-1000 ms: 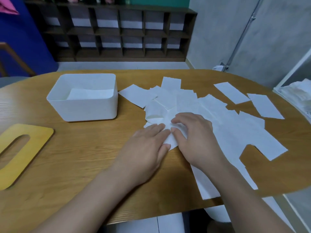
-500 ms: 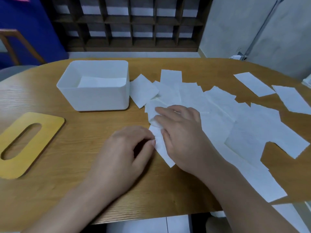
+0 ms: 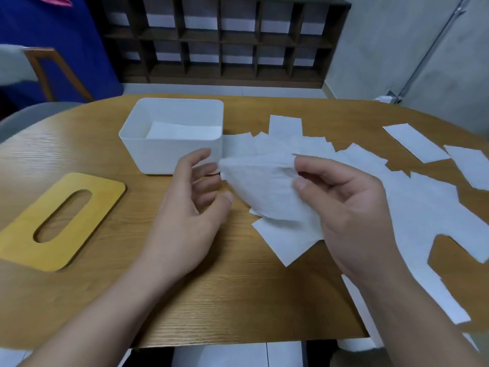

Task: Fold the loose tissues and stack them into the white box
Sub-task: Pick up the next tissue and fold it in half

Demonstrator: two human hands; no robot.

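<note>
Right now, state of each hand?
Left hand: open, fingers spread, holding nothing.
Right hand: pinching a lifted tissue between thumb and fingers.

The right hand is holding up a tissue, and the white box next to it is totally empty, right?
Not quite. The right hand does pinch a tissue lifted off the table, but the white box is not empty: the head view shows white tissue already lying inside it. The left hand is open beside the box.
</note>
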